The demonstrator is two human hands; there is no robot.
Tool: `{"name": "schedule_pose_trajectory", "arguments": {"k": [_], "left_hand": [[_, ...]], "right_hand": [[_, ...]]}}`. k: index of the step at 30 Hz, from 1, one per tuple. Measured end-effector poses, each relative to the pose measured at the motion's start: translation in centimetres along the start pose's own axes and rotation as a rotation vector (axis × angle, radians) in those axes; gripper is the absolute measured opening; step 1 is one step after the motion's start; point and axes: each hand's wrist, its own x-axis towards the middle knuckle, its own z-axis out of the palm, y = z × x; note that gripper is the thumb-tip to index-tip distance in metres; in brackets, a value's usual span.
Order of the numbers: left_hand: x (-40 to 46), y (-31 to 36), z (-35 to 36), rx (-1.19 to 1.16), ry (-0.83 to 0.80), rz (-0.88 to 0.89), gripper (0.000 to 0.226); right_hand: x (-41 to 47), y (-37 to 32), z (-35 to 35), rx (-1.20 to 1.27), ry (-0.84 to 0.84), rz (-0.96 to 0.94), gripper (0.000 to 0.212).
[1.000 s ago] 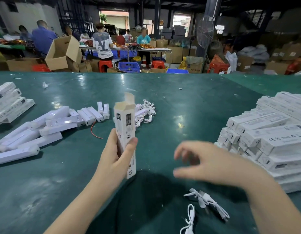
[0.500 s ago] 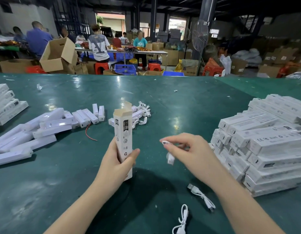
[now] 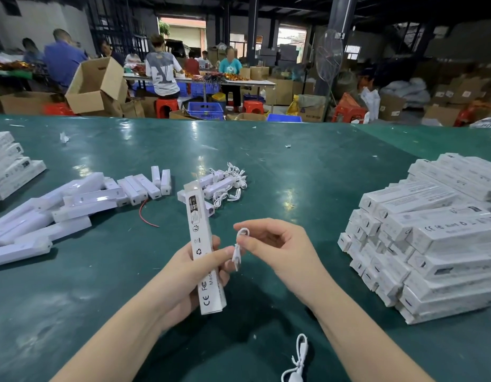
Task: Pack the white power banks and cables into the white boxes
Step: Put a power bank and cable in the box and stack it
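- Above the green counter (image 3: 307, 188), the left hand (image 3: 189, 274) gripped a tall white box (image 3: 201, 244) upright, fingers wrapped round it.
- Just beside it, the right hand (image 3: 280, 249) pinched a small coiled white cable (image 3: 238, 248) between thumb and fingers.
- Loose power banks (image 3: 81, 202) lay at left; packed boxes (image 3: 431, 238) stood stacked at right.

The small print on the held white box (image 3: 202, 244) is too blurred to read.
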Motion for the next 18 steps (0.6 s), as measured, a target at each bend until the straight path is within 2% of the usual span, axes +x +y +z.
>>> {"name": "schedule_pose_trajectory", "arguments": {"k": [4,8,10,13,18], "left_hand": [[-0.2,0.1,-0.3,-0.029,-0.044,-0.034,0.047],[-0.4,0.3,-0.3,-0.033,-0.035,-0.014,0.043],[-0.5,0.3,-0.4,-0.061,-0.023,-0.021,0.034],[-0.5,0.4,-0.5,-0.069,-0.025,-0.037,0.034],[-0.6,0.5,-0.1,-0.111,-0.026,-0.034,0.036]], "right_hand": [[-0.5,0.1,0.2,-0.092,0.016,-0.078,0.031],[-1.1,-0.4,-0.4,-0.16,-0.163,-0.136,0.031],[-1.4,-0.6,-0.9,-0.206,-0.215,-0.142,0.041],[-1.4,-0.4,-1.2,-0.33,-0.179,-0.216,0.047],[-1.4,0.0,-0.9,-0.413,-0.079,-0.352,0.028]]}}
